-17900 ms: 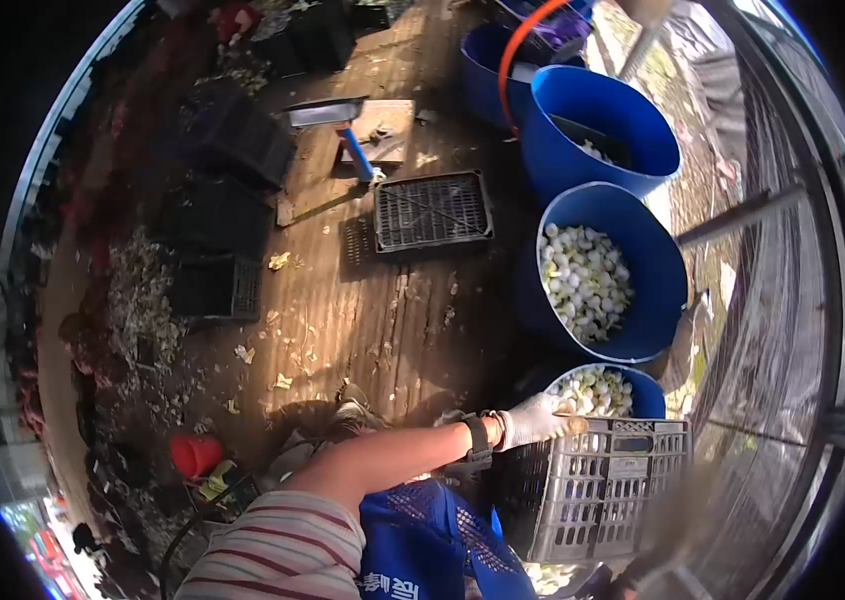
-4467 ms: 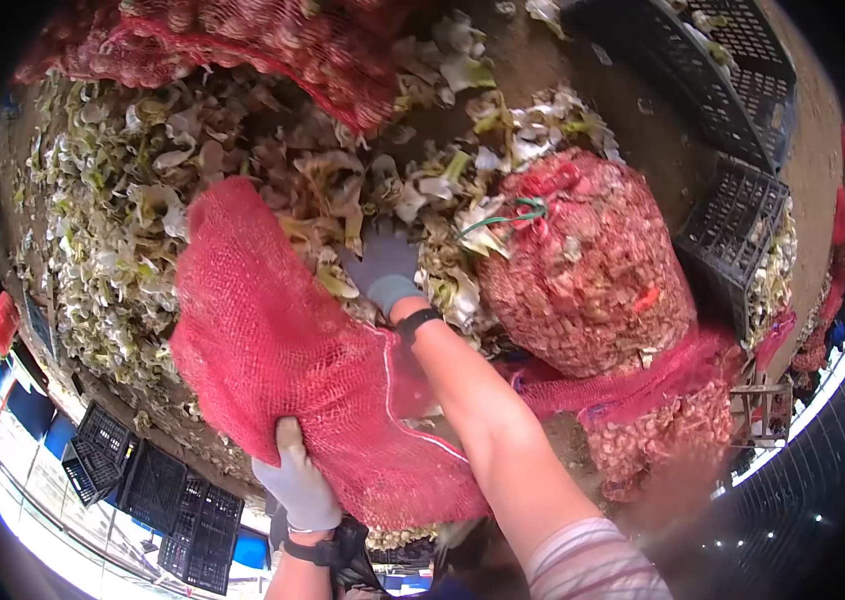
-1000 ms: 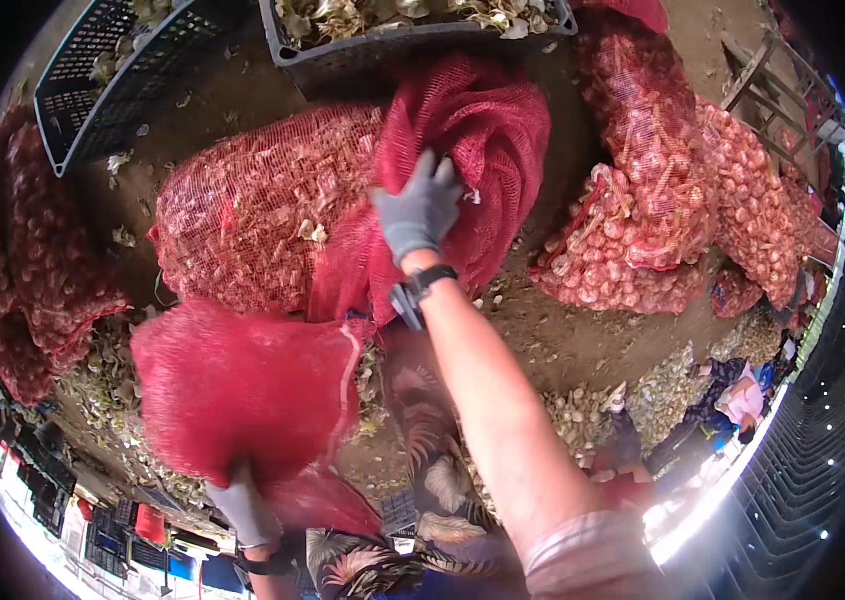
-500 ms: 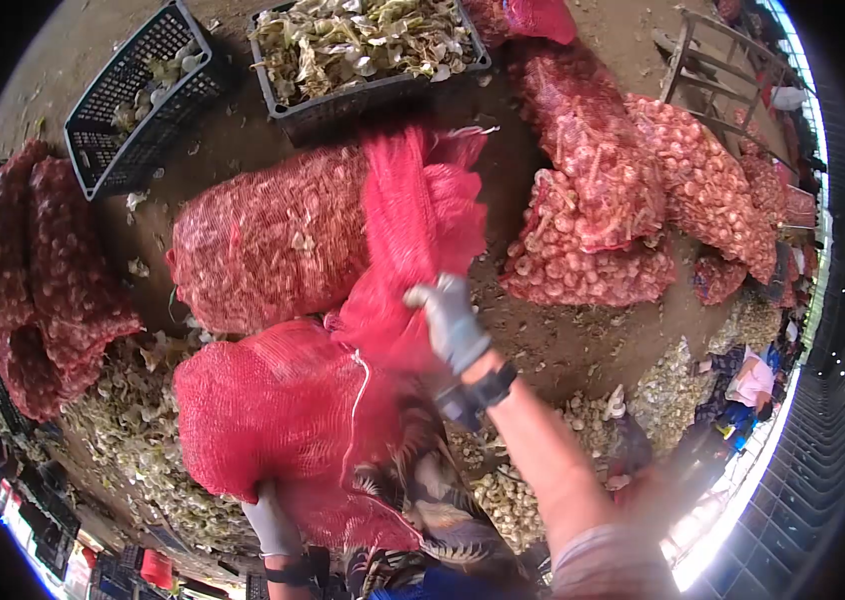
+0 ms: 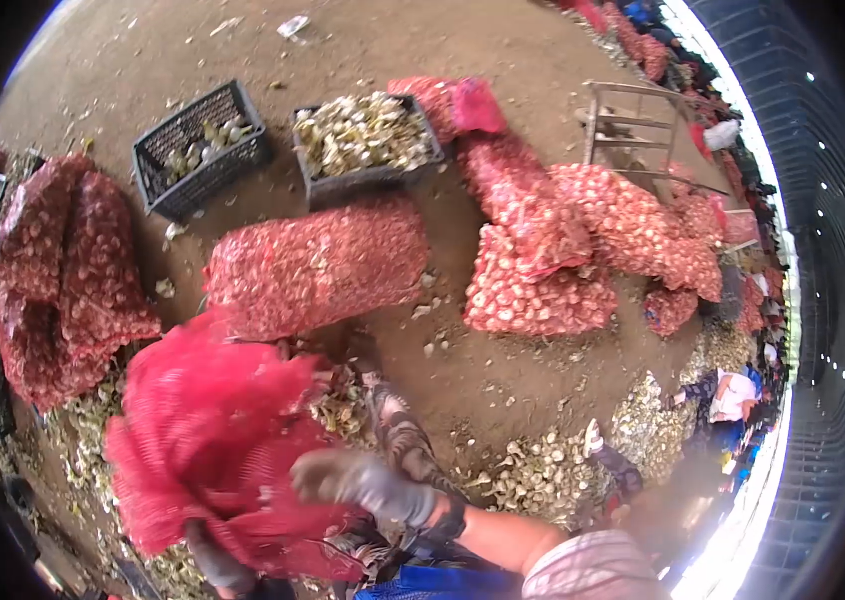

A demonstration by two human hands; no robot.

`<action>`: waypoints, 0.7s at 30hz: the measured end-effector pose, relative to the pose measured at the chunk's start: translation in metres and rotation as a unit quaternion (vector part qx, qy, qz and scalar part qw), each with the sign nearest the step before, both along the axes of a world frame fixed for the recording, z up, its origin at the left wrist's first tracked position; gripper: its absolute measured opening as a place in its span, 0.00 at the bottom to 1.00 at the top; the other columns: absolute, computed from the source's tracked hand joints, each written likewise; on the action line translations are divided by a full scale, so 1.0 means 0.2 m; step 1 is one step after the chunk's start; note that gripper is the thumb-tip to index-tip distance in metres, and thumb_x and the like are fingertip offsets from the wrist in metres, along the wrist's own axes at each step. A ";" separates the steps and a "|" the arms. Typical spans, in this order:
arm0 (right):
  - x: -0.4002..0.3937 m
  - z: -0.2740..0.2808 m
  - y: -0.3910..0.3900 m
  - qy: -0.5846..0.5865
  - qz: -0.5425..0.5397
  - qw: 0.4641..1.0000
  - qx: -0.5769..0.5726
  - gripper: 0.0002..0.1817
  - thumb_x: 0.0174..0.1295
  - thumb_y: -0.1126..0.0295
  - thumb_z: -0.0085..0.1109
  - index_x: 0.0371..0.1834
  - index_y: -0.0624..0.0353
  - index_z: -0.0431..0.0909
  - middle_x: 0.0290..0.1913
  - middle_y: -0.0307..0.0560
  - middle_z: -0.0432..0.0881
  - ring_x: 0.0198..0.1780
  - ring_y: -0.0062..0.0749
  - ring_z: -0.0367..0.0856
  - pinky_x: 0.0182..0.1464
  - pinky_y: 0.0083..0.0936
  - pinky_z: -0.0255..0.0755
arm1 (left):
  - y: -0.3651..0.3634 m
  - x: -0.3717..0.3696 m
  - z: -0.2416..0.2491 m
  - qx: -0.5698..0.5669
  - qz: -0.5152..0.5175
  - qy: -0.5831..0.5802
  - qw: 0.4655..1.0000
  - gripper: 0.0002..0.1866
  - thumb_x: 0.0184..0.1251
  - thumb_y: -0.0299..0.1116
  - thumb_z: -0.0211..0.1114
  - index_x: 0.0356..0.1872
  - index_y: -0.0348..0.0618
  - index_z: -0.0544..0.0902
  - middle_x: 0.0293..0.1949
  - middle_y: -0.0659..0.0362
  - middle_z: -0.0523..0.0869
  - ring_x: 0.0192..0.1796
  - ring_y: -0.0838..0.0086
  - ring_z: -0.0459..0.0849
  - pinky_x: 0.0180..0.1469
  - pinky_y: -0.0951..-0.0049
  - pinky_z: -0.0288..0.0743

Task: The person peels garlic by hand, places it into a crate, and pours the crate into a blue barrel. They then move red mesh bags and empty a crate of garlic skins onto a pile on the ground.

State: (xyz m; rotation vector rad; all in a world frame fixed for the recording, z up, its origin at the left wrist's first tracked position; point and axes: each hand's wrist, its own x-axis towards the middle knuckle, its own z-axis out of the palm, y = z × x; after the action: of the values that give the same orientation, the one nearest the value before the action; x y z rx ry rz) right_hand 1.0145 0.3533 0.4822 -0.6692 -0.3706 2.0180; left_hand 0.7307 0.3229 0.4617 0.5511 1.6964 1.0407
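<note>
A loose red mesh sack (image 5: 208, 420), bunched and crumpled, hangs in front of my body at the lower left. My gloved left hand (image 5: 218, 558) is closed on its lower edge, fingers partly hidden by the mesh. My gloved right hand (image 5: 368, 487) lies over the sack's right side, its fingers smeared by motion; I cannot tell whether they grip the mesh. Just beyond the sack, a full mesh sack of garlic (image 5: 318, 265) lies on its side on the dirt floor.
Two black crates stand at the back: one with a few scraps (image 5: 201, 150), one heaped with garlic skins (image 5: 368, 150). Filled garlic sacks lie at right (image 5: 543, 280) and left (image 5: 73, 270). Loose garlic (image 5: 543, 475) covers the ground near a seated person (image 5: 733, 395). A wooden frame (image 5: 633, 130) stands behind.
The loose sack has come off the full garlic sack and moved left toward my body. My right hand has swung down and left with it. The view has shifted, showing more floor behind.
</note>
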 end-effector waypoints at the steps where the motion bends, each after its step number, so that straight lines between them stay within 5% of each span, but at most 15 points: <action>1: 0.10 -0.02 -0.02 -0.066 -0.056 0.996 -0.023 0.33 0.61 0.56 0.68 0.66 0.61 0.70 0.60 0.45 0.77 0.61 0.30 0.75 0.65 0.27 0.67 | 0.07 0.05 0.14 0.043 0.056 -0.057 0.996 0.23 0.72 0.47 0.53 0.58 0.41 0.72 0.49 0.52 0.81 0.50 0.60 0.81 0.55 0.56 0.77; 4: 0.25 0.13 -0.10 -0.232 -0.116 0.961 -0.096 0.50 0.59 0.42 0.64 0.75 0.63 0.53 0.74 0.50 0.60 0.73 0.36 0.59 0.73 0.34 0.57 | 0.16 0.21 0.37 0.124 0.155 -0.205 0.959 0.33 0.71 0.57 0.55 0.66 0.41 0.68 0.57 0.49 0.79 0.54 0.53 0.81 0.62 0.50 0.75; 6: 0.23 0.23 -0.06 -0.180 -0.081 0.979 -0.056 0.52 0.61 0.41 0.61 0.77 0.64 0.46 0.74 0.50 0.60 0.75 0.35 0.56 0.74 0.33 0.55 | 0.11 0.34 0.40 0.073 0.039 -0.263 0.961 0.33 0.71 0.57 0.55 0.65 0.40 0.68 0.58 0.49 0.78 0.55 0.54 0.81 0.62 0.50 0.75; 8: 0.28 0.28 -0.01 -0.153 -0.082 0.985 0.002 0.49 0.63 0.43 0.60 0.76 0.65 0.49 0.73 0.50 0.62 0.72 0.33 0.60 0.73 0.32 0.57 | 0.05 0.52 0.39 0.006 -0.076 -0.307 0.949 0.33 0.71 0.57 0.55 0.65 0.40 0.68 0.58 0.50 0.78 0.55 0.54 0.80 0.62 0.50 0.75; 10: 0.43 0.35 0.11 0.162 0.037 0.974 0.152 0.45 0.63 0.48 0.62 0.74 0.65 0.53 0.70 0.48 0.66 0.68 0.33 0.65 0.71 0.32 0.59 | 0.04 0.69 0.37 -0.055 -0.166 -0.346 0.922 0.33 0.71 0.57 0.55 0.65 0.40 0.69 0.59 0.50 0.78 0.56 0.54 0.79 0.62 0.49 0.74; 11: 0.40 0.40 0.13 -0.001 0.011 0.999 0.048 0.41 0.62 0.52 0.63 0.71 0.65 0.58 0.66 0.47 0.72 0.64 0.35 0.71 0.70 0.31 0.61 | 0.07 0.77 0.34 -0.082 -0.208 -0.374 0.900 0.33 0.71 0.57 0.55 0.65 0.40 0.69 0.60 0.50 0.77 0.57 0.54 0.79 0.62 0.49 0.74; 12: 0.49 0.40 0.14 -0.005 0.001 0.999 0.042 0.41 0.62 0.52 0.63 0.71 0.65 0.58 0.66 0.47 0.72 0.64 0.35 0.71 0.70 0.31 0.61 | 0.10 0.83 0.30 -0.109 -0.242 -0.411 0.872 0.33 0.71 0.57 0.55 0.65 0.40 0.69 0.60 0.50 0.77 0.57 0.54 0.79 0.62 0.49 0.74; 14: 0.62 0.34 0.15 -0.261 -0.047 0.964 -0.001 0.37 0.59 0.58 0.67 0.68 0.65 0.64 0.62 0.49 0.75 0.62 0.37 0.73 0.69 0.31 0.62 | 0.20 0.96 0.21 -0.161 -0.290 -0.489 0.806 0.33 0.70 0.56 0.56 0.65 0.40 0.69 0.61 0.50 0.77 0.58 0.54 0.78 0.62 0.49 0.74; 15: 0.71 0.28 0.18 -0.225 -0.076 0.971 -0.002 0.33 0.57 0.64 0.69 0.64 0.64 0.69 0.60 0.50 0.77 0.62 0.39 0.73 0.69 0.33 0.63 | 0.20 1.03 0.16 -0.179 -0.252 -0.431 0.848 0.26 0.73 0.48 0.55 0.63 0.40 0.71 0.58 0.52 0.79 0.58 0.55 0.77 0.62 0.54 0.73; 16: 0.83 0.22 0.19 -0.211 -0.089 0.972 -0.060 0.30 0.58 0.65 0.68 0.63 0.63 0.70 0.59 0.50 0.77 0.61 0.38 0.74 0.68 0.33 0.64 | 0.29 1.11 0.23 -0.041 -0.529 -0.056 0.846 0.13 0.75 0.38 0.53 0.50 0.42 0.79 0.48 0.54 0.82 0.51 0.63 0.78 0.57 0.62 0.71; 17: 0.95 0.20 0.18 -0.198 -0.094 0.968 -0.120 0.28 0.59 0.67 0.67 0.62 0.62 0.71 0.58 0.49 0.78 0.61 0.36 0.74 0.67 0.33 0.65 | 0.48 1.40 0.55 -0.085 -0.551 0.011 0.830 0.11 0.74 0.33 0.52 0.45 0.41 0.81 0.45 0.54 0.82 0.50 0.64 0.78 0.55 0.63 0.71; 18: 1.08 0.24 0.19 -0.212 -0.138 0.955 -0.157 0.26 0.61 0.66 0.64 0.62 0.62 0.72 0.57 0.49 0.78 0.59 0.36 0.75 0.66 0.32 0.67 | 0.46 1.43 0.39 -0.016 -0.611 0.051 0.790 0.10 0.72 0.31 0.54 0.46 0.39 0.80 0.44 0.56 0.82 0.48 0.68 0.77 0.53 0.66 0.72; 19: 1.21 0.28 0.18 -0.231 -0.184 0.935 -0.196 0.24 0.64 0.65 0.61 0.62 0.61 0.72 0.56 0.48 0.78 0.58 0.35 0.75 0.64 0.32 0.69 | 0.48 1.59 0.40 -0.070 -0.475 -0.144 0.865 0.09 0.69 0.30 0.58 0.45 0.37 0.80 0.45 0.56 0.82 0.47 0.72 0.77 0.51 0.68 0.73; 20: 1.34 0.17 0.11 -0.224 -0.228 0.929 -0.184 0.24 0.64 0.65 0.61 0.61 0.61 0.72 0.55 0.49 0.79 0.58 0.34 0.76 0.62 0.31 0.70 | 0.57 1.75 0.55 -0.177 -0.410 -0.184 0.875 0.10 0.66 0.28 0.62 0.46 0.37 0.81 0.46 0.56 0.82 0.45 0.75 0.77 0.49 0.71 0.74; 21: 1.48 0.07 0.04 -0.220 -0.277 0.919 -0.172 0.24 0.64 0.65 0.61 0.61 0.62 0.73 0.54 0.49 0.79 0.57 0.34 0.76 0.61 0.31 0.71 | 0.60 1.81 0.55 -0.146 -0.411 -0.168 0.884 0.12 0.66 0.28 0.61 0.48 0.36 0.81 0.46 0.56 0.83 0.46 0.74 0.78 0.50 0.72 0.74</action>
State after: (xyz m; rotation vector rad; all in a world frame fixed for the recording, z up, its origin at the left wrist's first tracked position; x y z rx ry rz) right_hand 1.3098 0.3614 0.4960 -1.2981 -0.0587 1.3845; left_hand 1.0921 0.4426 0.5718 0.7458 1.0930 0.2319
